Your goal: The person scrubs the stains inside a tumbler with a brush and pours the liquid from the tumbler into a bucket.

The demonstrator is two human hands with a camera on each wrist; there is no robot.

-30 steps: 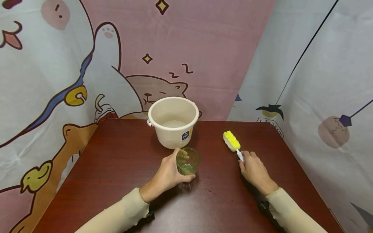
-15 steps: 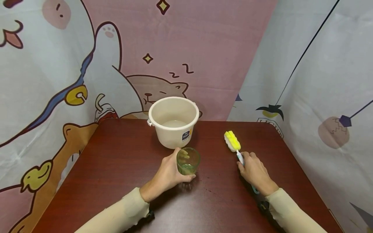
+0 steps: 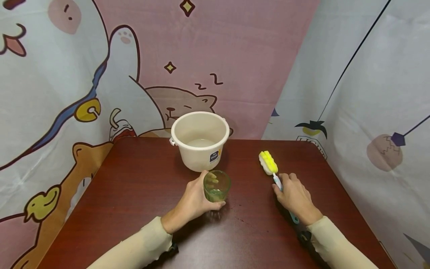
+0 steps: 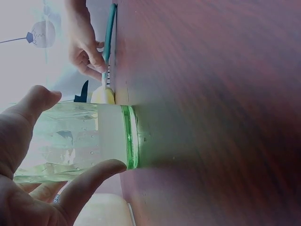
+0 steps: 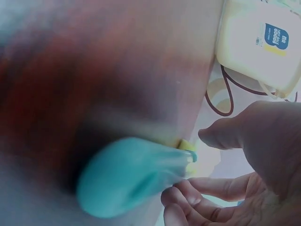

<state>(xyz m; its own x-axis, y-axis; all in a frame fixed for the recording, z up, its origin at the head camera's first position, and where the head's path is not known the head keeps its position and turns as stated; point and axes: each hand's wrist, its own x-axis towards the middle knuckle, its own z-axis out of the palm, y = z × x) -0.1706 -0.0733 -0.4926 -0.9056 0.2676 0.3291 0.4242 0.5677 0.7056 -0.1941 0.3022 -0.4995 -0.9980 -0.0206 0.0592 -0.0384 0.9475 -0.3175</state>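
Observation:
My left hand [image 3: 195, 196] grips a green-tinted drinking glass [image 3: 216, 186] from its left side, thumb in front and fingers behind. The glass stands upright on the table with some clear liquid in the bottom, seen as a level band in the left wrist view. On the right lies a bottle brush with a yellow and white sponge head [image 3: 268, 163] and a teal handle end [image 5: 124, 179]. Over its handle is my right hand [image 3: 296, 196]; in the right wrist view the thumb [image 5: 218, 134] stands apart from the handle, with the fingertips beside it.
A cream bucket [image 3: 201, 157] with a blue label stands behind the glass, some liquid in its bottom. Small wet drops [image 3: 240, 216] dot the dark red-brown table [image 3: 134, 186]. A cartoon-printed cloth [image 3: 242, 74] hangs at the back and sides.
The right hand has loosened from the brush handle and moved slightly; the teal end now shows below it. The brush head shifted a little right. Left hand and glass stay put.

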